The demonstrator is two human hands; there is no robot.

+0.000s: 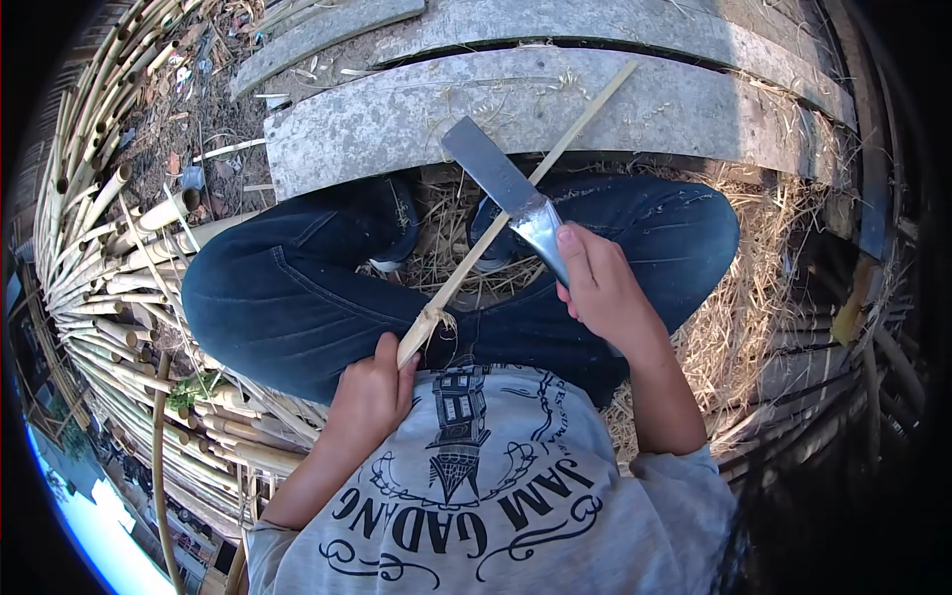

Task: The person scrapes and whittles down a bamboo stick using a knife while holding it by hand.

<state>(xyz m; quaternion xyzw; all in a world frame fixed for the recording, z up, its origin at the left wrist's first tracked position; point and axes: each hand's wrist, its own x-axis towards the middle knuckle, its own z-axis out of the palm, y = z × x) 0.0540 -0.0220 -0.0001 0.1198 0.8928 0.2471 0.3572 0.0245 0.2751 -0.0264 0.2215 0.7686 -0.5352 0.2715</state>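
My left hand [375, 392] is closed around the near end of a long, thin bamboo strip [466, 266]. The strip slants up and to the right, and its far end lies over a wooden plank. Near my fingers, frayed fibres [442, 323] stick out at a node on the strip. In my right hand [598, 283] is a broad-bladed knife [493, 171], gripped by its metal handle. Its blade points up and left and crosses over the strip; whether the edge touches it I cannot tell.
A weathered plank [377, 134] lies in front of my bent legs, with another plank [555, 25] beyond. Bamboo poles [109, 327] are piled on the left. Straw-like shavings [739, 317] cover the ground at right.
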